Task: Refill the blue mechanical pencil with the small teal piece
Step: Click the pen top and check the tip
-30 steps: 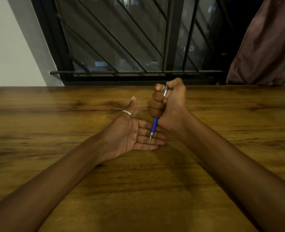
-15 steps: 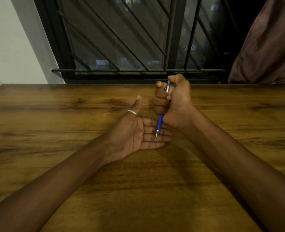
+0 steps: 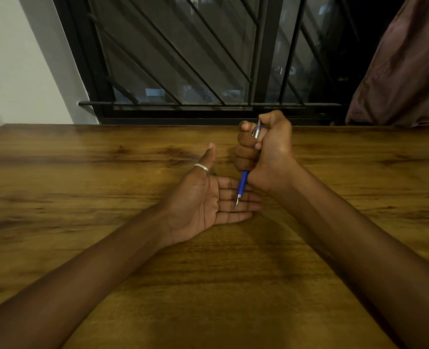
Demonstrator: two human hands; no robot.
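My right hand (image 3: 266, 149) is closed in a fist around the blue mechanical pencil (image 3: 243, 183), held upright with its metal tip pointing down and its silver top under my thumb. The tip hovers just over the fingers of my left hand (image 3: 208, 200), which lies palm up and flat on the wooden table (image 3: 82, 197), fingers apart, a silver ring on the thumb. Nothing lies in the left palm. A tiny dark greenish speck (image 3: 214, 174) shows on the table just behind the left hand; I cannot tell whether it is the teal piece.
A barred dark window (image 3: 183, 59) runs along the table's far edge. A brownish curtain (image 3: 404, 71) hangs at the back right and a white wall (image 3: 19, 59) stands at the back left.
Both hands stay in the same pose. The view has shifted slightly, and the pencil sits a little more upright in the right fist.
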